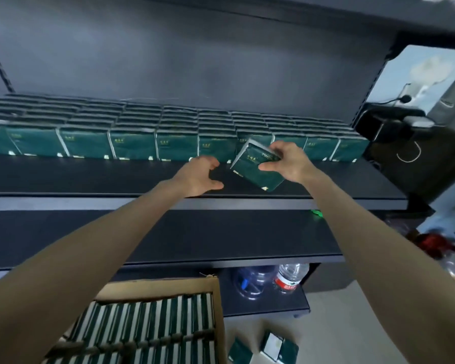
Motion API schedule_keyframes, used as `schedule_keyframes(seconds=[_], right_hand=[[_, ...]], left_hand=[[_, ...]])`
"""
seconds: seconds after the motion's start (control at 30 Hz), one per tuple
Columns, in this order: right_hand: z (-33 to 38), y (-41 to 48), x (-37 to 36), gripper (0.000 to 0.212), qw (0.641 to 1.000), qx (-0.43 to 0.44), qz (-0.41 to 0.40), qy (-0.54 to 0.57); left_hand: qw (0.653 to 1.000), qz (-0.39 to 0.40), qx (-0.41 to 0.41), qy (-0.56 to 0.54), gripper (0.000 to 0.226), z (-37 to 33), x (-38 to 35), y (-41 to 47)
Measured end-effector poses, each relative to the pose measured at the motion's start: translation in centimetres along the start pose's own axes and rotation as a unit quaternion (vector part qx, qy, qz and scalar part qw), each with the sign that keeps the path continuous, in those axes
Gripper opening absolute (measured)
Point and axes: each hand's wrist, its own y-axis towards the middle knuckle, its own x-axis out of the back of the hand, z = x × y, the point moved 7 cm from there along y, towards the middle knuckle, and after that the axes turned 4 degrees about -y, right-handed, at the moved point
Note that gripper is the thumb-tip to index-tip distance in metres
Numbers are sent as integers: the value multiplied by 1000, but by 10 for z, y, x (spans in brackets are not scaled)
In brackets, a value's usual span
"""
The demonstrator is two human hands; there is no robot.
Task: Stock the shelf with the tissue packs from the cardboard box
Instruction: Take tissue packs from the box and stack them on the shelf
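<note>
The tissue pack [250,172] you hold has glossy green plastic wrap. The shelf [90,177] under it looks smooth and matt; below the shelf, the cardboard box [155,285] is dull brown.

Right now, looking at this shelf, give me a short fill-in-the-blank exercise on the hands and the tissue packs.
1. The right hand grips a tilted tissue pack; the left hand holds ____.
2. The row of packs stands at the ____ of the upper shelf.
3. A few loose packs lie on the ____ beside the cardboard box.
4. The clear bottle below the shelves has a ____ label.
Missing words: nothing; back; floor; red.
</note>
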Motion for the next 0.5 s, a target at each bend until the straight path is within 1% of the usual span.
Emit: schedule_keyframes(seconds=[0.07, 0.1, 0.2, 0.27, 0.4, 0.5], right_hand=[[-12, 25, 7, 51, 999, -3, 6, -43], [-17, 38, 8, 54, 997, 0, 7, -72], [-25, 76, 13, 59, 984, 17, -10, -174], [-25, 101, 13, 60, 973, 39, -7, -227], [-25, 143, 0, 62, 961, 82, 12, -263], [-28, 165, -11, 62, 958, 96, 25, -269]], left_hand=[[997, -17, -8, 74, 68, -7, 5, 29], [994, -18, -8, 111, 69, -10, 5, 44], [976, -19, -13, 214, 76, -17, 5, 84], [967, -25, -18, 254, 83, -17, 2, 109], [954, -14, 0, 301, 103, -4, -6, 150], [942, 9, 15, 334, 112, 6, -10, 171]])
